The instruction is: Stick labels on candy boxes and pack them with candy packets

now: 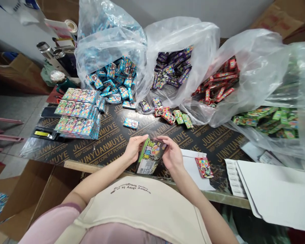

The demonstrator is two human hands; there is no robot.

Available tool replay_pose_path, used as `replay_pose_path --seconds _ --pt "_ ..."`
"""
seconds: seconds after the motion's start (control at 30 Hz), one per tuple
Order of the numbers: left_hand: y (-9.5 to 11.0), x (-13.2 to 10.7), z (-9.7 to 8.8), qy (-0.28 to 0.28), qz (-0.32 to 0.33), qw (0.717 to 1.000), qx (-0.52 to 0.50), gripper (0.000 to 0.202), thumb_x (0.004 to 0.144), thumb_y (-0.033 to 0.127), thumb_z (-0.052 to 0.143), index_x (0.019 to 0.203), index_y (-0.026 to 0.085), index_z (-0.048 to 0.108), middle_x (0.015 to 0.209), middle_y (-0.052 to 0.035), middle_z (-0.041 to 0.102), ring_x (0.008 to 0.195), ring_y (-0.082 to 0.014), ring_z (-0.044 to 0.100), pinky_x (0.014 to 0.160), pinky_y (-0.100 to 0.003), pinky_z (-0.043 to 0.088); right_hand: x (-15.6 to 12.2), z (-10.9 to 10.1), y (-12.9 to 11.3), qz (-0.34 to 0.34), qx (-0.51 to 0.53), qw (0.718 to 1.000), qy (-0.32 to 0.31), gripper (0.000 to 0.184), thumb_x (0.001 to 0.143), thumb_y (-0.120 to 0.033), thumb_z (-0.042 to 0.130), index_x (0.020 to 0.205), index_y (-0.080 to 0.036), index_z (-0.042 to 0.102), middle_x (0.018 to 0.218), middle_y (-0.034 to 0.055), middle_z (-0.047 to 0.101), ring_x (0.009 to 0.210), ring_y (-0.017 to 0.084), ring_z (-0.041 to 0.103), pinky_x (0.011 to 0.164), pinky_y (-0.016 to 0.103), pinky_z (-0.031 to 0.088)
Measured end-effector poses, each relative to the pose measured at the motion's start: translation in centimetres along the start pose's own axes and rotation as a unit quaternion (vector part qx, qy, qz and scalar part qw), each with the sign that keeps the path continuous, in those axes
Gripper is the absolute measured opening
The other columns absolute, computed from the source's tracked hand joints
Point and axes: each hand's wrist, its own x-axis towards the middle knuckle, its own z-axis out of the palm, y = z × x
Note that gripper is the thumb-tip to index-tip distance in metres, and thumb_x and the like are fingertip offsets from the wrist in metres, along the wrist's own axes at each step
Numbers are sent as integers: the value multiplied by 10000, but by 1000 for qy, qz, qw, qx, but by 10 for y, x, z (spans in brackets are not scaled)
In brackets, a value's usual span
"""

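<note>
Between my two hands, near the table's front edge, is a dark candy pack [152, 152] with a green left edge, colourful printing and a pale label at its lower end. My left hand [135, 149] grips its left side, fingers closed at the upper corner. Closed around the opposite side is my right hand [173, 155]. Just beyond them lie a single blue candy box [131, 123], red candy boxes [165, 114] and green candy boxes [182, 118]. A red candy pack [204, 167] rests on white paper [190, 167] to the right.
Clear plastic bags hold blue boxes [116, 76], purple boxes [172, 67], red boxes [224, 81] and green boxes [271, 120] along the back. Stacked wrapped packs [77, 115] stand left, near bottles [62, 61]. White sheets [276, 193] overhang the right front edge. An open carton [48, 193] sits below left.
</note>
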Motion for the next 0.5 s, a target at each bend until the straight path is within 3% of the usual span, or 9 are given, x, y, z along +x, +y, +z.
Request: replay_pose_path --seconds 0.13,0.23,0.37,0.43,0.5 --pt "16 3 5 -2 -2 999 42 116 561 219 698 646 140 690 627 -10 658 521 -92 515 507 -211 350 -6 -1 -8 13 20 1000 -17 130 685 -248 665 811 -222 685 840 49 752 823 235 703 752 378 552" --pt "28 0 4 -9 96 987 126 107 574 155 625 638 159 710 669 -27 680 619 -134 578 591 -250 423 -12 -4 -8 -58 -65 996 -1 173 737 -290 697 900 -238 726 915 52 756 825 236 700 738 383 551" --pt "37 -13 -2 -62 268 914 299 89 644 168 662 666 177 748 760 -70 713 740 -188 639 715 -311 488 -19 -12 -7 -197 -196 960 -11 143 774 -270 688 896 -274 762 998 34 748 953 243 689 909 426 520" --pt "40 -16 -5 -77 290 892 339 65 672 218 706 679 173 751 776 -85 723 746 -195 654 719 -315 502 -22 -14 -10 -221 -220 949 -39 148 779 -272 685 904 -280 765 1027 32 741 979 241 687 952 431 504" --pt "42 -15 -8 -77 266 898 342 111 675 270 740 688 159 746 749 -81 725 703 -185 654 682 -301 510 -23 -13 -17 -201 -224 953 -42 144 778 -298 688 892 -263 767 984 40 751 915 237 705 898 414 537"
